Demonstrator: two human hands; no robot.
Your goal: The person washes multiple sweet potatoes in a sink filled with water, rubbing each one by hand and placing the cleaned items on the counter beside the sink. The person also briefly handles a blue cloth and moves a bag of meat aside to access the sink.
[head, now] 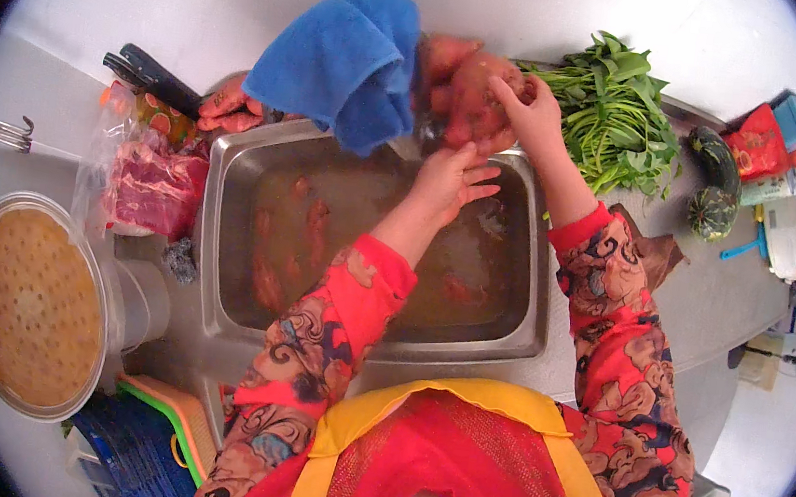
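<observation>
Behind the sink, a blurred heap of reddish sweet potatoes (483, 94) rises beside a blue towel (338, 60). My right hand (532, 113) has its thumb and fingers against the heap's right side; blur hides whether it grips one. My left hand (449, 181) reaches over the far part of the steel sink (537, 343), fingers spread and fingertips close to the heap's lower end. Brown, murky water (385, 232) stands in the basin. Several sweet potatoes (267, 286) lie in it, partly hidden by the water and my left arm.
Leafy greens (608, 118) and dark green squashes (714, 183) lie to the right. At left are bagged raw meat (157, 187), black-handled utensils (154, 77), a steel wool scrubber (181, 260) and a perforated brown-topped container (35, 305). Cutting boards (169, 414) stand lower left.
</observation>
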